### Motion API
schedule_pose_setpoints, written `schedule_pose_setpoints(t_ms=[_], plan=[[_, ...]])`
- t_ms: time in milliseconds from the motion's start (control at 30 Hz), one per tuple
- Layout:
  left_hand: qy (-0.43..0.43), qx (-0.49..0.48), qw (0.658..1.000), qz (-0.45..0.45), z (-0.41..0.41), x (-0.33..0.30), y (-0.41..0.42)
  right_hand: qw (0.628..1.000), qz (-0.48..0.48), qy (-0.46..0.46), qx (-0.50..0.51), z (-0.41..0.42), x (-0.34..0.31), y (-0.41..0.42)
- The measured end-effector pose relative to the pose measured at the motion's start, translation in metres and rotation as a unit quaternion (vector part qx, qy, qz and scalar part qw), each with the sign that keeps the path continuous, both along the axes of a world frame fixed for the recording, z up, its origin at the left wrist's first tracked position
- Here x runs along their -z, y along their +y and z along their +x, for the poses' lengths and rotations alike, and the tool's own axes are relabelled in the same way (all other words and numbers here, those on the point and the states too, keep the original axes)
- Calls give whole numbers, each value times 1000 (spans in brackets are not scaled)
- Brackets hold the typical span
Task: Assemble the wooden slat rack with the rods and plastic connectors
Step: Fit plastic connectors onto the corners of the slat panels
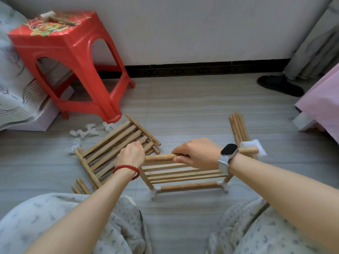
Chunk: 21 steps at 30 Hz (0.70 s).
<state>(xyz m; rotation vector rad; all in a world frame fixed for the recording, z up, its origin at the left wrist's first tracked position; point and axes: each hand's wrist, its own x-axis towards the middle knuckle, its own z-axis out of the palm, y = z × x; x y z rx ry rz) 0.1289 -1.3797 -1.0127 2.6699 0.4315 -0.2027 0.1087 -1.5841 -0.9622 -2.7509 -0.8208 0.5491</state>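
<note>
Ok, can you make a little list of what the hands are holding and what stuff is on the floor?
left hand: left hand grips the left end of the round wooden top rod
right hand: right hand grips the same rod
rack: half-built wooden slat rack with white plastic corner connectors, standing on the floor
spare shelf: loose wooden slat panel lying flat, left of the rack
spare rods: bundle of wooden rods to the right
stool: red plastic stool, a mallet on top

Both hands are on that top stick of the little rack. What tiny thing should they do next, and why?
Probably push the rod's left end into a connector. The right hand grips the top rod, whose right end already carries a white connector. The left hand covers the other end, so I can't tell whether one sits there. Spare connectors lie by the stool.
</note>
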Motion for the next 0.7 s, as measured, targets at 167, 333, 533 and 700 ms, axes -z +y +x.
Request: schedule_pose_setpoints(t_ms=[167,333,533,700], plan=[[-74,31,995,64,-12,-8,-6,984,7,-72,163,5,-12,-66],[-135,234,948,167,-15,-9,-20,927,-19,56,371,3,-8,-134],[-184,397,888,144,-25,-16,-98,831,114,216,500,-9,-2,-138],[-234,435,860,128,-32,-14,-142,785,207,257,524,-14,1,-141]])
